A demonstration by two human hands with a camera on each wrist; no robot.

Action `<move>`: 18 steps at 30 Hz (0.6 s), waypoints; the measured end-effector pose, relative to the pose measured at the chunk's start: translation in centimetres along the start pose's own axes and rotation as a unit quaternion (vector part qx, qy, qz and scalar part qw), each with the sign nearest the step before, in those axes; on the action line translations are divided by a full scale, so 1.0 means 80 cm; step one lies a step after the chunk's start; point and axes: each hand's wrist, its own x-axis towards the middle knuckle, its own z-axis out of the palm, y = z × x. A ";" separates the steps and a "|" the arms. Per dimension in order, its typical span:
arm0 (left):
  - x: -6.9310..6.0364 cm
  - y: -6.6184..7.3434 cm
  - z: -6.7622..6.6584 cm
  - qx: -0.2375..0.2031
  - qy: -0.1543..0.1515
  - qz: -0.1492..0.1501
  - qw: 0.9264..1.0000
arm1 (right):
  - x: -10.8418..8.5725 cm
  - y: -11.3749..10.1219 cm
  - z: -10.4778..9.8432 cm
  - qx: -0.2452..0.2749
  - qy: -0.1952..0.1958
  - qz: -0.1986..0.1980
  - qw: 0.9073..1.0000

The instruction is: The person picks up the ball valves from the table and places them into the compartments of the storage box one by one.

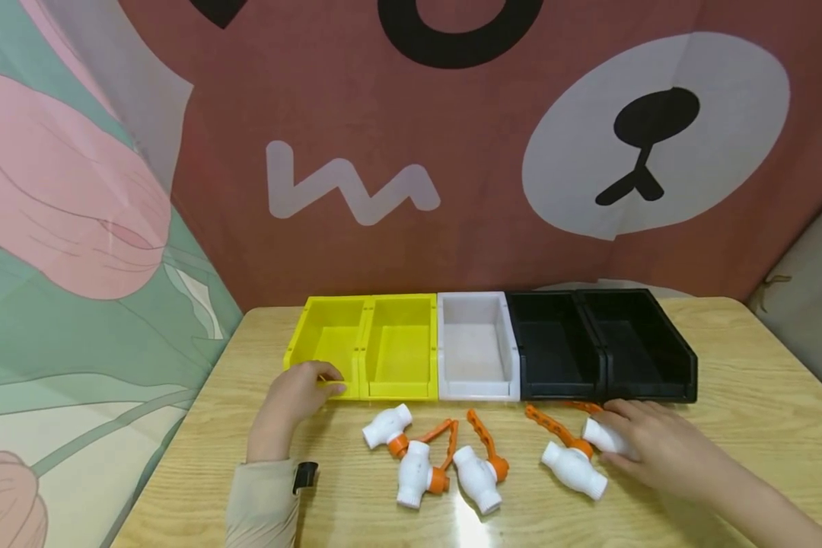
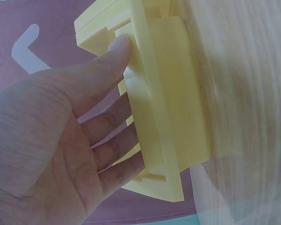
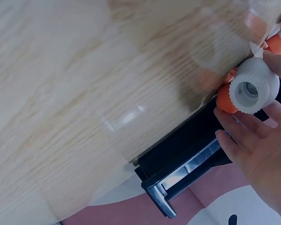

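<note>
My left hand (image 1: 299, 392) rests at the front lip of the leftmost yellow bin (image 1: 329, 310). In the left wrist view its thumb touches the rim of the bin (image 2: 154, 93), and the other fingers, fairly straight, reach in behind that rim. On the right, my right hand (image 1: 651, 441) holds a white plastic ball valve (image 1: 610, 439) with an orange handle, just in front of the black bins. The right wrist view shows the open end of this valve (image 3: 249, 89) between thumb and fingers. Beside it on the table lies another white valve (image 1: 575, 469).
Three more white valves with orange handles, one of them this valve (image 1: 478, 478), lie mid-table. Behind them stand a second yellow bin (image 1: 403, 390), a white bin (image 1: 479, 391) and two black bins (image 1: 563, 391) in a row. A printed cloth (image 1: 356, 259) hangs behind the table.
</note>
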 end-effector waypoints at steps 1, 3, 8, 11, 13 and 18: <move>0.000 0.000 0.000 0.000 0.001 0.001 1.000 | 0.001 0.000 0.000 0.002 -0.007 0.002 1.000; 0.000 -0.001 0.000 0.001 0.002 0.002 1.000 | 0.002 0.001 -0.001 0.005 -0.017 0.004 1.000; 0.000 0.000 0.000 -0.001 0.002 0.000 1.000 | 0.001 0.002 -0.003 0.006 -0.018 0.002 1.000; -0.001 0.002 -0.001 -0.003 0.001 0.000 1.000 | -0.001 0.001 -0.006 0.001 -0.021 0.008 1.000; -0.002 0.001 -0.002 -0.003 0.000 0.001 1.000 | -0.002 0.001 -0.008 -0.001 -0.024 0.011 1.000; -0.002 0.001 -0.002 -0.003 0.000 0.002 1.000 | -0.006 -0.001 -0.012 -0.006 -0.022 0.009 1.000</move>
